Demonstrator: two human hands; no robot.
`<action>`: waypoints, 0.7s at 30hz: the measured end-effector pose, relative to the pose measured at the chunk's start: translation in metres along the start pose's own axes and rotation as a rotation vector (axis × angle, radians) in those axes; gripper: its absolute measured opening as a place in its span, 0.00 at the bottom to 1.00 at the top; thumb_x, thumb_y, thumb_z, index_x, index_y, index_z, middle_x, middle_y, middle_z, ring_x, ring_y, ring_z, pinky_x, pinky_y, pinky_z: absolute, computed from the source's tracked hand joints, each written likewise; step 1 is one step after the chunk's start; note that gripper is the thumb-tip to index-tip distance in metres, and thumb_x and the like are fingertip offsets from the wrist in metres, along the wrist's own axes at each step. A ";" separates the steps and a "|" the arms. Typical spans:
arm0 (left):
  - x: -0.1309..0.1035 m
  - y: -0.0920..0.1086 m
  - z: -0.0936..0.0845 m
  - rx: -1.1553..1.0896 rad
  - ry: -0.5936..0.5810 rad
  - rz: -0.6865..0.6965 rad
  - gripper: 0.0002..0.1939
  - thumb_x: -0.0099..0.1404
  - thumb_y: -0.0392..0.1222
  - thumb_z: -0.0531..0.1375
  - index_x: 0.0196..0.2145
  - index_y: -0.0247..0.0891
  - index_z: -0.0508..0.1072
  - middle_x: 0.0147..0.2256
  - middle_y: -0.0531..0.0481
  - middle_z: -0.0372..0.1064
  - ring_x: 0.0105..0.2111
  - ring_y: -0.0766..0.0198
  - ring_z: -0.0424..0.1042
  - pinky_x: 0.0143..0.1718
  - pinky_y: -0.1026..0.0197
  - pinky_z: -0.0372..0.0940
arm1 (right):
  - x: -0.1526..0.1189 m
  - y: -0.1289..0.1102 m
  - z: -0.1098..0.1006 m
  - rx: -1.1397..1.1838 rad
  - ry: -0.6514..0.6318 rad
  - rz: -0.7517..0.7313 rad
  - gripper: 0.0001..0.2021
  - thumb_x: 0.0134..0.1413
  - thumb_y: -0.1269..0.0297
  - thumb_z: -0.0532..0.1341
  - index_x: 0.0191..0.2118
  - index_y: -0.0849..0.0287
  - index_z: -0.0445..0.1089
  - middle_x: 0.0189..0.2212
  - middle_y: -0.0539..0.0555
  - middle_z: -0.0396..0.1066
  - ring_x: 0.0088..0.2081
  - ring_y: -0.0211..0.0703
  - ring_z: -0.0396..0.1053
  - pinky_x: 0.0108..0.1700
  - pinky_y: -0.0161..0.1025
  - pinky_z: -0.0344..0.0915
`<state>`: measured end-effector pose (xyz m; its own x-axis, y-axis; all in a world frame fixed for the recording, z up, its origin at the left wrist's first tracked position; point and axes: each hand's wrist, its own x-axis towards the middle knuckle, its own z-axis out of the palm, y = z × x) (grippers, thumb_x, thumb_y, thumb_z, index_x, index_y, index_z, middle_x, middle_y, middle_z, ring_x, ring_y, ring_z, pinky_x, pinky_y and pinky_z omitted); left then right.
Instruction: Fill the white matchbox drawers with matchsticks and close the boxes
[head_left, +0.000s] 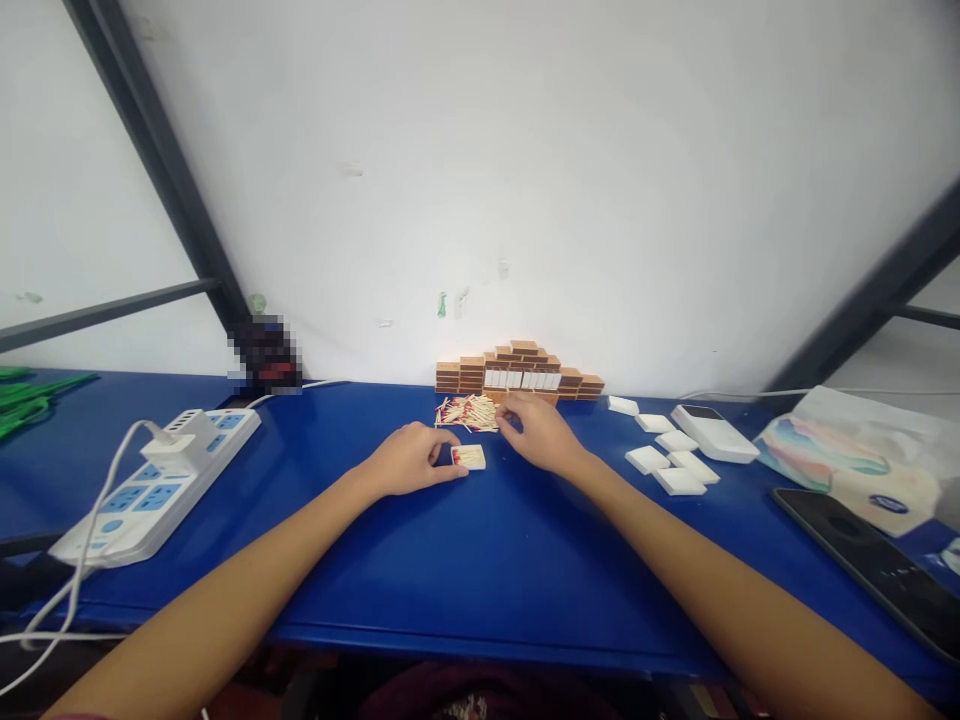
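My left hand (pixel 412 460) grips the left end of a small white matchbox tray (pixel 477 462) between thumb and fingers. Several matches (pixel 466 455) lie in the tray, red heads toward that hand. Just behind it is a loose pile of matches (pixel 466 412) with red heads. At the pile's right edge is my right hand (pixel 541 432), its thumb and fingertips closed together. Whatever is between those fingertips is too small to make out. Behind the pile, brown matchboxes (pixel 529 350) are stacked in steps against the wall, with a row of white trays (pixel 522 380) in the middle.
Several white trays (pixel 679 482) lie scattered to the right. Beyond them are a white device (pixel 716 435) with a dark screen, a tissue pack (pixel 862 450) and a black phone (pixel 870 560). A power strip (pixel 161 490) with cables lies left on the blue table (pixel 450 580).
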<state>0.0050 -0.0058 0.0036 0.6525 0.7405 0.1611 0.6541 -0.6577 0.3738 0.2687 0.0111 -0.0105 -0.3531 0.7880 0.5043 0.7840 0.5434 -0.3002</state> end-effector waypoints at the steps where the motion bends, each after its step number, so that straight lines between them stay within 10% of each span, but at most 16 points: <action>1: 0.000 0.000 0.000 -0.002 0.000 -0.006 0.24 0.66 0.62 0.63 0.47 0.40 0.79 0.25 0.54 0.70 0.25 0.64 0.68 0.28 0.63 0.54 | 0.000 0.003 0.000 -0.003 -0.010 -0.001 0.06 0.62 0.73 0.60 0.33 0.59 0.70 0.34 0.55 0.71 0.38 0.46 0.68 0.42 0.39 0.61; 21: 0.000 0.002 -0.003 0.058 -0.027 -0.043 0.25 0.67 0.61 0.62 0.52 0.42 0.78 0.25 0.53 0.72 0.25 0.62 0.70 0.28 0.62 0.54 | 0.002 0.013 0.011 0.008 -0.195 -0.016 0.04 0.64 0.68 0.65 0.36 0.60 0.73 0.37 0.56 0.69 0.39 0.45 0.68 0.42 0.38 0.62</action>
<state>0.0052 -0.0071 0.0072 0.6331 0.7645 0.1210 0.7022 -0.6331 0.3257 0.2722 0.0230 -0.0217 -0.4585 0.8198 0.3430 0.7735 0.5582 -0.3001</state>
